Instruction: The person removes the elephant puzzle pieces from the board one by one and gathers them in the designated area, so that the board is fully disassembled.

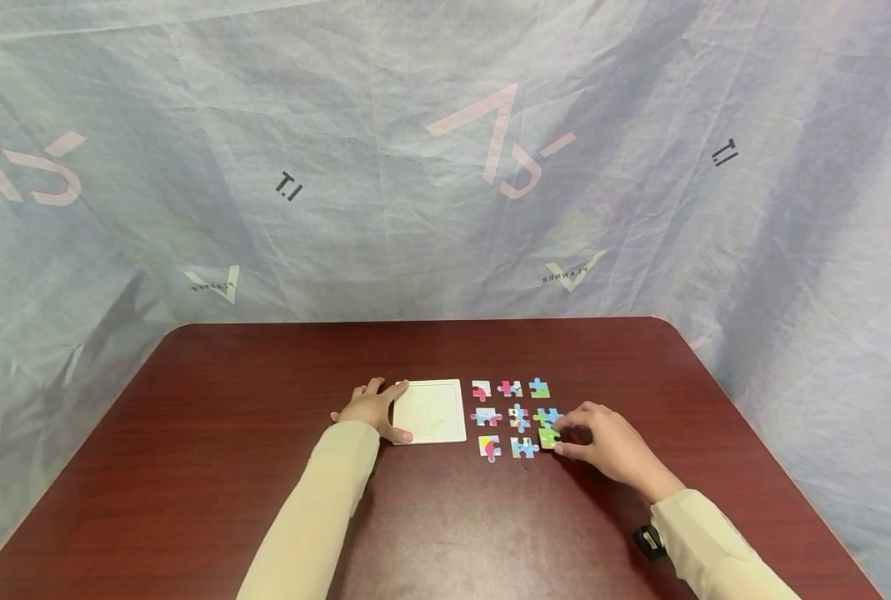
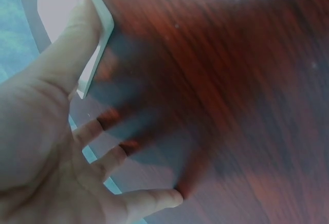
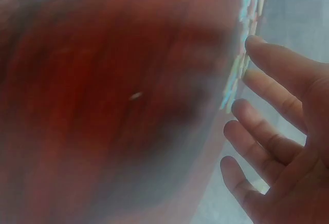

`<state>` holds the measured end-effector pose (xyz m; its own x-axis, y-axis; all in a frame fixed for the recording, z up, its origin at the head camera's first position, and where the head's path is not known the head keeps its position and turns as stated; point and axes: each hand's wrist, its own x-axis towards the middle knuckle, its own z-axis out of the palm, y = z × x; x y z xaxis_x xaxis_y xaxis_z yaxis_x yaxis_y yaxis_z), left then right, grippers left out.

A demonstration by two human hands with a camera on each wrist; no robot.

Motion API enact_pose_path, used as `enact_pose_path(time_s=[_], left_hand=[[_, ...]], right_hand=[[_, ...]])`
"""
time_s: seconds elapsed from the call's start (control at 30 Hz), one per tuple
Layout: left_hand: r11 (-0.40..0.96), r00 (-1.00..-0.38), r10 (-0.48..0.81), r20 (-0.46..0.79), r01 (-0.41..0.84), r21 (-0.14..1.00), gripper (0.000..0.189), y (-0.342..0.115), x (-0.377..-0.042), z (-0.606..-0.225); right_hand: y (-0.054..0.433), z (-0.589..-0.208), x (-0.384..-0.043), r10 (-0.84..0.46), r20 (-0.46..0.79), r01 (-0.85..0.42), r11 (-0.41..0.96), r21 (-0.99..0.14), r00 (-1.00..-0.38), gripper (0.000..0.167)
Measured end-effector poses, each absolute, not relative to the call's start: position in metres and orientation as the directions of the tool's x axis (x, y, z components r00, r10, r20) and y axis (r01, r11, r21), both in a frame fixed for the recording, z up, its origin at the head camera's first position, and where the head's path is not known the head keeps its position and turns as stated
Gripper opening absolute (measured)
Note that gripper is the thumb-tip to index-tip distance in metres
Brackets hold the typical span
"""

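In the head view my left hand (image 1: 370, 410) lies at the left side of a white square puzzle tray (image 1: 430, 412), fingers spread. Its thumb rests on the tray's edge, as the left wrist view also shows, while the other fingers touch the tabletop. At the lower right of a group of jigsaw pieces, my right hand (image 1: 608, 440) pinches a green puzzle piece (image 1: 547, 438) between thumb and index finger. The right wrist view shows the other fingers of the right hand (image 3: 288, 126) held loosely apart. Whether the piece is off the table I cannot tell.
Several colourful pieces, among them a pink-and-white piece (image 1: 481, 390) and a blue piece (image 1: 523, 448), lie in rows right of the tray. The dark red wooden table (image 1: 265, 375) meets a grey printed cloth (image 1: 385, 217) behind it.
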<state>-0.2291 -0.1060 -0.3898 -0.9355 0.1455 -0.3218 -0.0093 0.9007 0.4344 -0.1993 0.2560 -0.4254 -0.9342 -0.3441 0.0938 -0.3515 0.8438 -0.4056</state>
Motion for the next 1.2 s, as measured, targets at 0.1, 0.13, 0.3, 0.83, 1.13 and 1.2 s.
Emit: enact_pose_path(time_s=[0.1, 0.13, 0.3, 0.83, 1.13, 1.2], left_hand=[[0.899, -0.935, 0.144, -0.324, -0.013, 0.437, 0.092, -0.107, -0.228, -0.388], [0.899, -0.935, 0.143, -0.324, -0.014, 0.437, 0.092, -0.107, -0.228, -0.387], [0.905, -0.936, 0.145, -0.321, -0.005, 0.426, 0.092, -0.107, -0.227, -0.386], [0.906, -0.934, 0.154, -0.324, 0.002, 0.423, 0.092, -0.106, -0.232, -0.391], [0.897, -0.934, 0.17, -0.314, 0.015, 0.442, 0.092, -0.108, -0.237, -0.398], [0.897, -0.932, 0.173, -0.318, 0.016, 0.441, 0.093, -0.109, -0.239, -0.401]], right_hand=[[0.259, -0.428, -0.197, -0.337, 0.086, -0.341, 0.842, -0.418, -0.938, 0.024], [0.26, -0.429, -0.197, -0.333, 0.084, -0.336, 0.842, -0.421, -0.939, 0.024], [0.262, -0.433, -0.197, -0.33, 0.077, -0.33, 0.842, -0.427, -0.941, 0.023], [0.263, -0.433, -0.197, -0.316, 0.021, -0.291, 0.844, -0.45, -0.949, 0.026], [0.265, -0.432, -0.197, -0.315, -0.005, -0.279, 0.847, -0.453, -0.949, 0.028], [0.264, -0.431, -0.197, -0.317, -0.001, -0.283, 0.846, -0.452, -0.948, 0.028]])
